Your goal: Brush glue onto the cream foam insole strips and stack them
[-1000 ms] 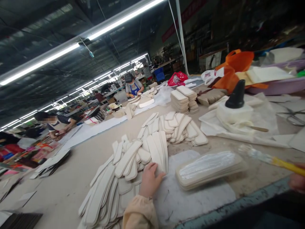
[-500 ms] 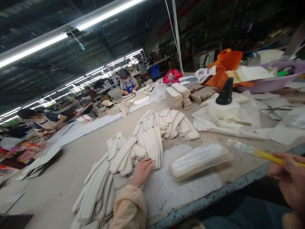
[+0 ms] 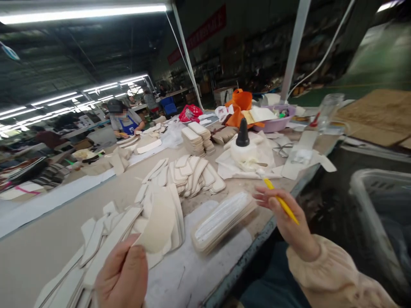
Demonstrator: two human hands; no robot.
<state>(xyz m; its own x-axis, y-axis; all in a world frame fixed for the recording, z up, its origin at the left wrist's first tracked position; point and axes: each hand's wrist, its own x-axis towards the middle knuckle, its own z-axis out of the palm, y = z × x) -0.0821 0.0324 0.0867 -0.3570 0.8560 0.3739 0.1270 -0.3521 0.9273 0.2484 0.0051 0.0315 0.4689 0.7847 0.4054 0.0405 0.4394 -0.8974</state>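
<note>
My left hand (image 3: 123, 273) is raised near the camera and pinches one cream insole piece (image 3: 159, 222), lifted off the fanned pile of cream insole pieces (image 3: 109, 239) on the table. My right hand (image 3: 287, 224) is closed on a yellow-handled brush (image 3: 280, 200), its bristles pointing toward the white glue pot with the black cap (image 3: 243, 149). A stack of glue-coated insoles (image 3: 221, 218) lies on a grey mat (image 3: 192, 269) between my hands.
A second fan of pieces (image 3: 192, 175) and tall stacks (image 3: 197, 139) lie farther back. Scissors (image 3: 282, 149), a purple basin (image 3: 276, 124), an orange bag (image 3: 239, 102) and a glass jar (image 3: 327, 111) sit at the far end. A grey bin (image 3: 379, 214) stands right. Other workers sit left.
My left hand has lifted one insole piece off the pile toward the camera. My right hand with the brush has come into full view. The view has swung to the right.
</note>
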